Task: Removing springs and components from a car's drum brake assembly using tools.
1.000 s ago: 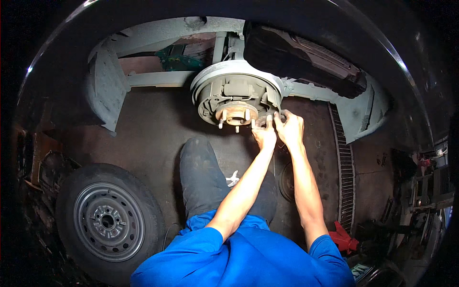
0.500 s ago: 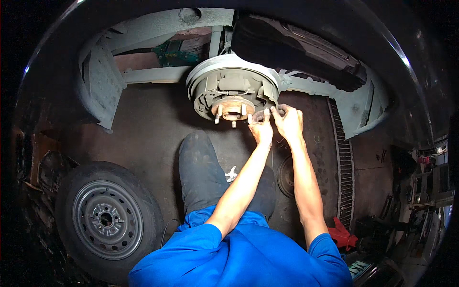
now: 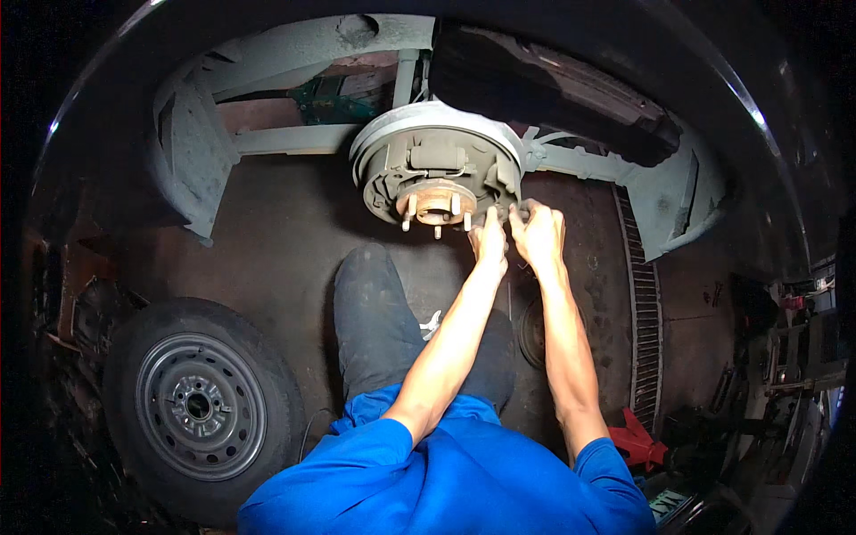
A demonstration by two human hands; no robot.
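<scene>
The brake backing plate point(image 3: 390, 192) of a raised car hangs ahead of me, its drum off. At its centre is a rusty wheel hub point(image 3: 434, 198) with several studs pointing toward me. My left hand point(image 3: 488, 242) is at the plate's lower right edge, fingers closed in a pinch beside the studs. Right beside it, my right hand point(image 3: 540, 235) pinches at the same edge, thumb toward the left hand. Whatever small part lies between the fingers is hidden. A curved brake shoe point(image 3: 506, 176) shows on the plate's right side, just above the hands.
A wheel with tyre point(image 3: 203, 406) lies at the lower left. On the floor under my right forearm is a round drum-like part point(image 3: 535, 334). A drain grate point(image 3: 644, 312) runs along the right, near a red jack stand point(image 3: 635, 441). The wheel arch point(image 3: 660, 209) curves around the work.
Both hands have shifted slightly downward at the plate's edge. The left hand has turned, and its fingers are now drawn in closer together.
</scene>
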